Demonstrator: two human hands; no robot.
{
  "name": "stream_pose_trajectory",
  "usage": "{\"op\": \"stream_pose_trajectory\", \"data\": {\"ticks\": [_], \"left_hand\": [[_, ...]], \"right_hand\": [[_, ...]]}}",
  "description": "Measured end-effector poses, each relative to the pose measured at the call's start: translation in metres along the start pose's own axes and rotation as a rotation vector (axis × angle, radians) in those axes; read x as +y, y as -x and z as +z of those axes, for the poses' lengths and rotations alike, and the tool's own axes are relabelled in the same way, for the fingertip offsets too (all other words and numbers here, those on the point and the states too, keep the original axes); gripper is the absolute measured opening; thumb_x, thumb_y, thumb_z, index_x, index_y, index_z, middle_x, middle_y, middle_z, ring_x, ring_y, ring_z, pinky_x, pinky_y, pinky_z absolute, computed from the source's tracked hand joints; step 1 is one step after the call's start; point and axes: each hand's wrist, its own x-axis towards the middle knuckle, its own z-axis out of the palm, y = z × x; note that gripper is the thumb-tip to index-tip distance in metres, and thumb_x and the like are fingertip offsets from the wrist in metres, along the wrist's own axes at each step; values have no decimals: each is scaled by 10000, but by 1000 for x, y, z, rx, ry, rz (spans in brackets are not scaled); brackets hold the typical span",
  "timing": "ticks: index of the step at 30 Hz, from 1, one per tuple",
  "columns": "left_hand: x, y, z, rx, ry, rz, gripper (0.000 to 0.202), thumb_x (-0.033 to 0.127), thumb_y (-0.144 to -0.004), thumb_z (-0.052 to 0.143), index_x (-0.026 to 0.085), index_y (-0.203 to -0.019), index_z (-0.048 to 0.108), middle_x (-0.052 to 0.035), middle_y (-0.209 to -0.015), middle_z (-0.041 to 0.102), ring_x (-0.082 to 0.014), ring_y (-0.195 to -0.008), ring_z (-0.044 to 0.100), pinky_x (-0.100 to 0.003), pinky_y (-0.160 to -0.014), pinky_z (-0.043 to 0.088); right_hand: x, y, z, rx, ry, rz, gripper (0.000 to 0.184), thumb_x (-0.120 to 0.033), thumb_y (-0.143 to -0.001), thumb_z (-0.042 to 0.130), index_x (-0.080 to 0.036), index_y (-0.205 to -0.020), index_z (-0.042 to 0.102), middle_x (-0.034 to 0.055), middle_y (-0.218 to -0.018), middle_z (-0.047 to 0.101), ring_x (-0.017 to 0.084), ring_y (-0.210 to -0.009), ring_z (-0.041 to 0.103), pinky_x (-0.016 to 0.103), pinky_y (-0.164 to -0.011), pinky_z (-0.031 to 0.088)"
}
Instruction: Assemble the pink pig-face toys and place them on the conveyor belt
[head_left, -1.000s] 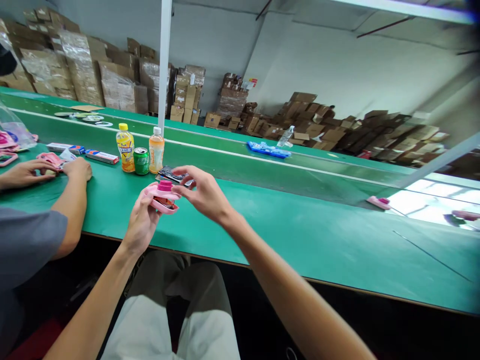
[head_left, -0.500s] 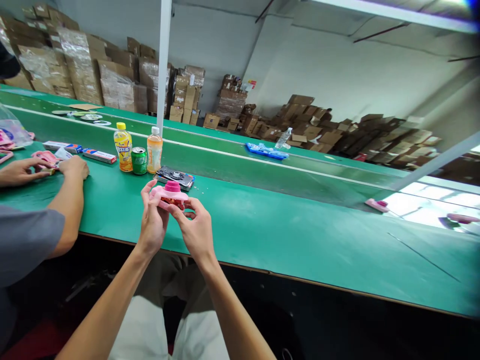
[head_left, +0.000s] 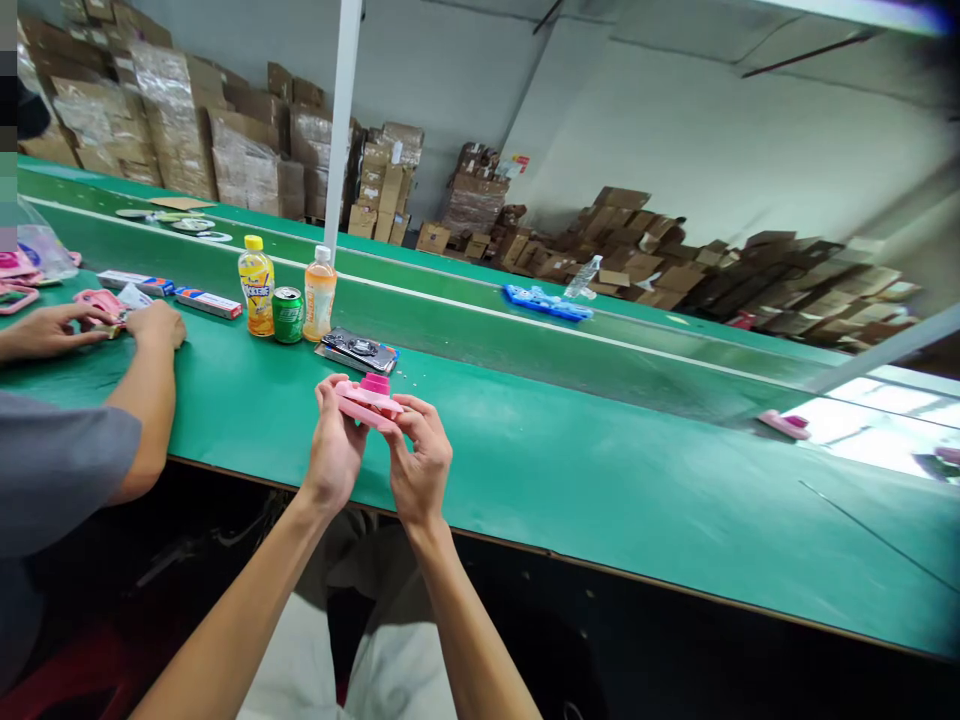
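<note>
Both my hands hold a flat pink plastic toy piece (head_left: 367,402) with a darker pink round knob on top, just above the green table (head_left: 600,470). My left hand (head_left: 335,450) grips its left end with fingers curled round the edge. My right hand (head_left: 421,462) pinches its right end from below. Just beyond it on the table lies a small black tray of parts (head_left: 358,350).
A co-worker's arms (head_left: 142,380) rest on the table at the left, handling pink pieces (head_left: 97,303). Two drink bottles (head_left: 256,285) and a green can (head_left: 288,315) stand behind. A blue item (head_left: 546,302) and a pink piece (head_left: 783,423) lie farther off. Cardboard boxes line the back wall.
My right hand came back from above the pink piece and closed under its right end. Both hands moved slightly right and down with it.
</note>
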Motion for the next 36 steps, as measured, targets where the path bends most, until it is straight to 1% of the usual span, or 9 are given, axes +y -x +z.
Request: {"op": "stream_pose_trajectory", "data": {"ticks": [3, 6, 10, 16, 19, 22, 24, 29, 36], "left_hand": [[-5, 2, 3, 36, 29, -19, 474, 706, -970, 398, 252, -1021, 527, 5, -918, 639, -144, -798, 682, -232, -728, 562], [-7, 2, 5, 70, 34, -47, 565, 736, -971, 248, 253, -1015, 538, 1, -900, 611, -144, -783, 660, -233, -725, 560], [-8, 2, 2, 107, 45, -77, 611, 727, -979, 179, 244, -985, 553, -15, -959, 593, -141, -829, 639, -225, -743, 554], [-15, 6, -3, 102, -27, -108, 594, 711, -992, 162, 251, -980, 537, -1, -997, 595, -130, -850, 637, -248, -807, 552], [-13, 9, -9, -3, -135, -162, 653, 768, -955, 133, 274, -1058, 547, -25, -1127, 627, -174, -1047, 655, -311, -913, 543], [-3, 8, -24, -136, -331, -207, 769, 854, -886, 153, 298, -1236, 554, -69, -1431, 552, -249, -1354, 528, -387, -1075, 469], [5, 5, -39, -115, -478, -139, 834, 899, -844, 184, 295, -1310, 522, -99, -1498, 504, -280, -1433, 450, -420, -1115, 438], [21, -10, -76, -38, -796, 77, 791, 879, -867, 248, 221, -1199, 535, -134, -1215, 649, -280, -1223, 597, -434, -1027, 500], [28, -21, -93, -144, -1070, -1, 576, 714, -975, 377, 212, -1131, 612, -91, -1047, 704, -249, -1015, 659, -401, -950, 504]], "right_hand": [[5, 8, 3, 121, -48, 71, 319, -531, -891, 702, -219, -864, 638, 97, -1056, 738, 246, -1023, 706, 407, -889, 567], [7, 12, 3, 193, -191, 208, 394, -523, -840, 765, -225, -1012, 573, 92, -1077, 741, 225, -987, 717, 376, -849, 582], [6, 7, -5, -24, -279, 384, 367, -574, -914, 641, -208, -926, 619, 76, -1019, 747, 197, -937, 706, 344, -845, 574], [4, -8, -23, -238, -390, 616, 468, -643, -774, 760, -221, -872, 582, 23, -871, 756, 209, -898, 723, 381, -904, 563], [4, -12, -31, -243, -439, 732, 509, -646, -706, 815, -216, -830, 571, 19, -829, 760, 194, -843, 730, 370, -894, 573], [4, -14, -41, -192, -538, 867, 513, -622, -686, 846, -215, -783, 548, -3, -750, 743, 161, -774, 729, 319, -846, 593], [4, -14, -47, -181, -607, 930, 509, -599, -683, 861, -216, -767, 536, -12, -741, 738, 155, -781, 736, 283, -815, 597], [9, -17, -58, -157, -674, 967, 470, -531, -700, 881, -219, -757, 534, -5, -778, 750, 165, -837, 754, 247, -800, 598], [22, -27, -63, -183, -780, 1122, 475, -528, -726, 867, -178, -986, 678, 93, -1011, 787, 201, -888, 761, 250, -774, 606]]}}
